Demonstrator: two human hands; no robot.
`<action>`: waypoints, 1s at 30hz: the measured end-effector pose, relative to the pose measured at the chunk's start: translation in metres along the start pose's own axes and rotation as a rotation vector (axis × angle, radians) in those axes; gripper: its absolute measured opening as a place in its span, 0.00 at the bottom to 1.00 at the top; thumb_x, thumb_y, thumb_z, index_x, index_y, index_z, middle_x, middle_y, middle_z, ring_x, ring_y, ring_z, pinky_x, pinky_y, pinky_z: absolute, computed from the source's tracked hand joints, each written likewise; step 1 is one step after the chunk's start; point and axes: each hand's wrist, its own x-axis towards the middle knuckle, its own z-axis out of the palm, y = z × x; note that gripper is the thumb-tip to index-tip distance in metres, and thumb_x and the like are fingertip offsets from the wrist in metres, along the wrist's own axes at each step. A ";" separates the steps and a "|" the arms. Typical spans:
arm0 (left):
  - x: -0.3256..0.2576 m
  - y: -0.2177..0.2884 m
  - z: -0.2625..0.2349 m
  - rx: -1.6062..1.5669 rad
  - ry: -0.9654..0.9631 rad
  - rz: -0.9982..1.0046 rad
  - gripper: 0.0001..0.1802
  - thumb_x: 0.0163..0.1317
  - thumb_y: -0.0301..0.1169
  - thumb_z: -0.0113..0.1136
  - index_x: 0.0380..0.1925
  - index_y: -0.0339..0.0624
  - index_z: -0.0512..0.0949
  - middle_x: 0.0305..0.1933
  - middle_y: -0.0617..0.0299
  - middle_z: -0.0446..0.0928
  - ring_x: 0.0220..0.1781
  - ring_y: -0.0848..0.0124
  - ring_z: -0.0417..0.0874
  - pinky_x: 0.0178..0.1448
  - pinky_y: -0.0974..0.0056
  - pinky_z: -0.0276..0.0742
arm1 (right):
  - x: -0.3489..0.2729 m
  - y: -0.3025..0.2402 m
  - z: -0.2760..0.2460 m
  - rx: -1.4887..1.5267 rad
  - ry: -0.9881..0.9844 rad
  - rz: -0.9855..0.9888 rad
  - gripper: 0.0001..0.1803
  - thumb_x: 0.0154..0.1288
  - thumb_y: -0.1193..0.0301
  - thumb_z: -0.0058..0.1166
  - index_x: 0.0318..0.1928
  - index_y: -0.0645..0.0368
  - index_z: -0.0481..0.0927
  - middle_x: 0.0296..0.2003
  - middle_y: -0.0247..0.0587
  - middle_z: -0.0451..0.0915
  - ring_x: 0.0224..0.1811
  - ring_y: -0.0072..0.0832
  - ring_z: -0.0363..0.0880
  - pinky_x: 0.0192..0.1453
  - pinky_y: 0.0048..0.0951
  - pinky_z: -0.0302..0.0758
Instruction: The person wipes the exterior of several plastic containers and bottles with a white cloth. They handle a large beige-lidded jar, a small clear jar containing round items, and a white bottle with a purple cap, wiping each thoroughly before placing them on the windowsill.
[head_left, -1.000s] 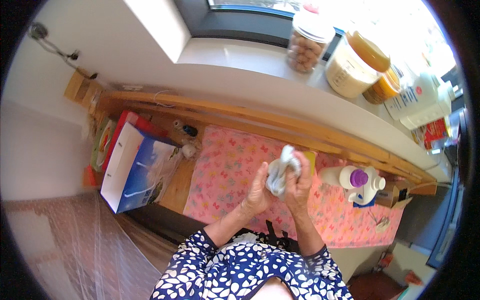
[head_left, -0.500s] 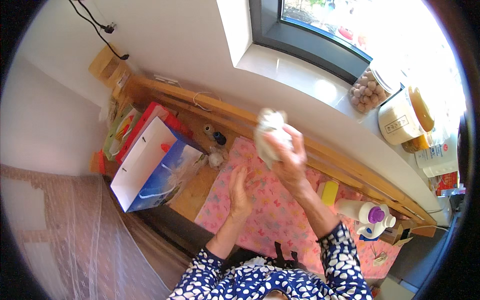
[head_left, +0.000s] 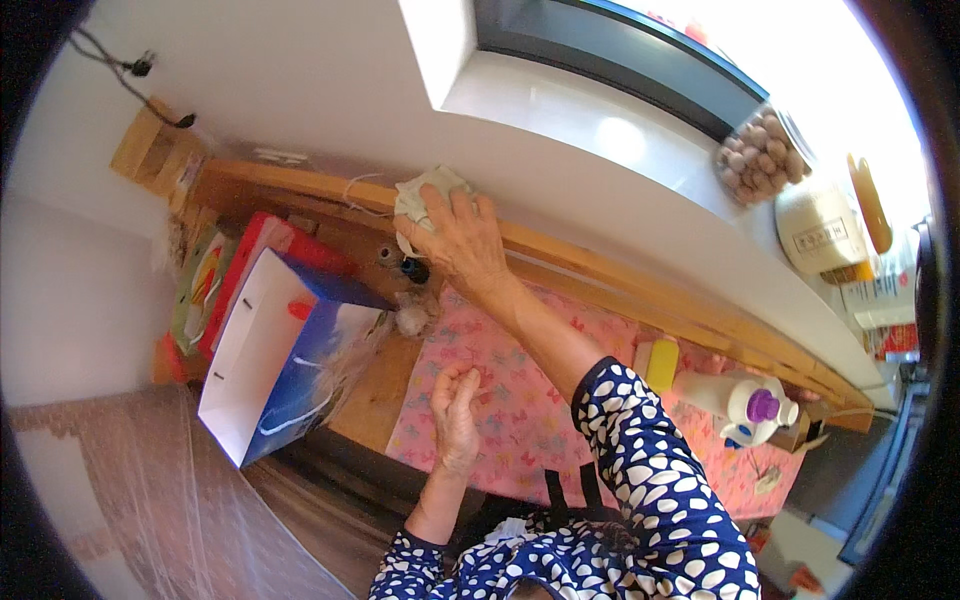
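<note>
Gripping cloth (head_left: pixel 408 207) against wooden rail (head_left: pixel 570 257) with right hand (head_left: pixel 466 242), spread-fingered, presumably for broad contact, and holding left hand (head_left: pixel 457 424) (loosely curled, seemingly empty) apart, over pink sheet (head_left: pixel 540 430).

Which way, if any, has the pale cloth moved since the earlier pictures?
Yes, toward the left end of the wooden rail; the right hand now holds the pale cloth past the left edge of the pink mat.
</note>
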 end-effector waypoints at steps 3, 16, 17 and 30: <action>0.008 -0.004 0.007 0.015 -0.065 -0.002 0.15 0.62 0.35 0.59 0.46 0.41 0.71 0.39 0.66 0.74 0.38 0.75 0.75 0.41 0.68 0.71 | -0.023 0.017 -0.027 -0.014 -0.029 0.029 0.16 0.54 0.67 0.52 0.44 0.35 0.78 0.51 0.38 0.73 0.47 0.40 0.73 0.44 0.43 0.68; 0.062 0.035 0.066 0.416 -0.093 0.428 0.24 0.59 0.31 0.61 0.53 0.37 0.67 0.48 0.57 0.69 0.48 0.68 0.71 0.52 0.63 0.70 | -0.162 0.107 -0.152 -0.165 -0.138 0.202 0.18 0.54 0.65 0.53 0.46 0.30 0.80 0.56 0.37 0.73 0.55 0.45 0.71 0.54 0.48 0.69; 0.072 0.037 0.066 0.555 -0.047 0.598 0.25 0.58 0.30 0.61 0.54 0.36 0.65 0.51 0.54 0.68 0.52 0.64 0.69 0.56 0.60 0.67 | -0.175 0.116 -0.162 -0.175 -0.126 0.211 0.18 0.54 0.65 0.53 0.46 0.29 0.80 0.56 0.37 0.73 0.55 0.44 0.71 0.54 0.48 0.68; 0.085 0.012 0.161 1.410 -0.426 1.235 0.20 0.63 0.41 0.55 0.52 0.45 0.74 0.57 0.58 0.71 0.66 0.57 0.63 0.71 0.40 0.40 | -0.172 0.107 -0.169 -0.256 -0.068 0.307 0.26 0.50 0.67 0.58 0.54 0.36 0.75 0.54 0.32 0.73 0.56 0.40 0.69 0.58 0.47 0.65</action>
